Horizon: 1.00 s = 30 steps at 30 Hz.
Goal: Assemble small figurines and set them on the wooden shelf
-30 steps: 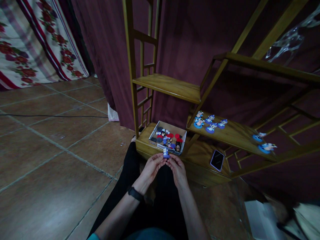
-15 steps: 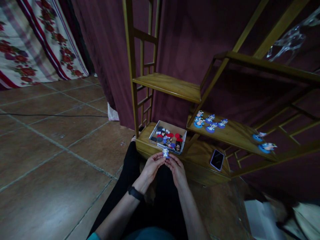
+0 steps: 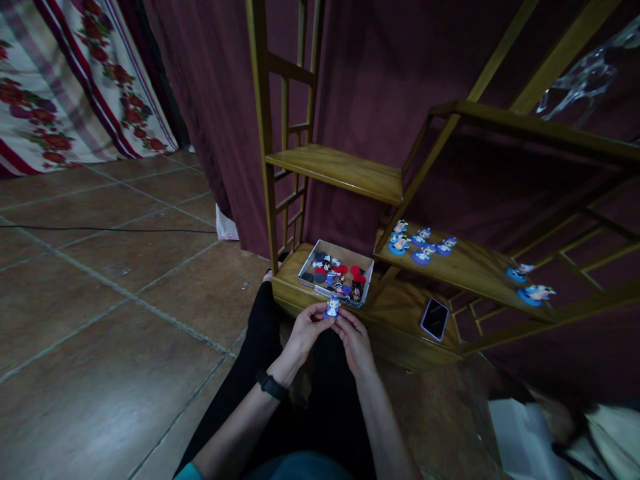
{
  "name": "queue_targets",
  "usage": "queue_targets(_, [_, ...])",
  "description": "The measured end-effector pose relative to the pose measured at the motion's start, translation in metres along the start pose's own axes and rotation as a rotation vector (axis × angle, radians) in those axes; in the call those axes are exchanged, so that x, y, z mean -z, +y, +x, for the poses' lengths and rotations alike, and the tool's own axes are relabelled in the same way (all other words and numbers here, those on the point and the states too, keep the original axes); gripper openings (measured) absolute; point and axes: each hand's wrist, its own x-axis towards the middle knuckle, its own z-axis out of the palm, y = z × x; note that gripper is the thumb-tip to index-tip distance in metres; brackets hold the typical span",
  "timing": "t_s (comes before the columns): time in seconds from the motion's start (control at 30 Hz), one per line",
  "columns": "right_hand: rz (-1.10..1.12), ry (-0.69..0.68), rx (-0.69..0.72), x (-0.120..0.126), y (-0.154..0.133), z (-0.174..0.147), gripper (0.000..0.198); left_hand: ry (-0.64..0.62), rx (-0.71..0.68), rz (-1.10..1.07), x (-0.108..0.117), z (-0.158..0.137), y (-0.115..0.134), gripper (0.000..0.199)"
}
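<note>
A small white and purple figurine (image 3: 333, 307) is held upright between the fingertips of both hands, just in front of the box. My left hand (image 3: 309, 333) pinches it from the left, and a dark band circles that wrist. From the other side my right hand (image 3: 353, 340) closes on it, thumb and fingers near its base. Beyond the hands, a shallow cardboard box (image 3: 367, 283) holds loose figurine parts and red, black and purple discs. Several similar purple-based figurines (image 3: 424, 254) stand on the shelf to the right, beside blue-based ones (image 3: 399, 245).
The wooden shelf unit (image 3: 340, 175) rises in front of me against a maroon curtain (image 3: 360, 80). A phone (image 3: 435, 319) lies on its lower board. Two more blue-based figurines (image 3: 536, 295) are at the shelf's right end. A white box (image 3: 523, 437) sits on the floor at right.
The figurine has turned slightly in my fingers and shows more of its front. Both hands stay in nearly the same place.
</note>
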Motion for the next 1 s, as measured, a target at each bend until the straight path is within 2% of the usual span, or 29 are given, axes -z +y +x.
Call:
queue_targets(0.17, [-0.016,-0.015,-0.014,0.0018,0.0005,0.0010,0.035,0.002,-0.039,0.082,-0.0013,0.0004,-0.0020,0.046])
queue_targets(0.37, [-0.040,-0.027,-0.015,-0.0009,-0.0037,-0.0004,0.036,-0.019,-0.163,0.243,-0.0012,0.0029,-0.0054,0.040])
queue_targets(0.7, [-0.081,-0.029,-0.003,-0.0005,-0.0054,-0.0002,0.038,-0.050,-0.384,0.775,-0.0004,-0.0022,0.0013,0.035])
queue_targets(1.0, [-0.110,-0.016,-0.008,0.0046,-0.0023,0.0028,0.034,-0.116,-0.534,1.038,0.0000,-0.0053,0.0011,0.036])
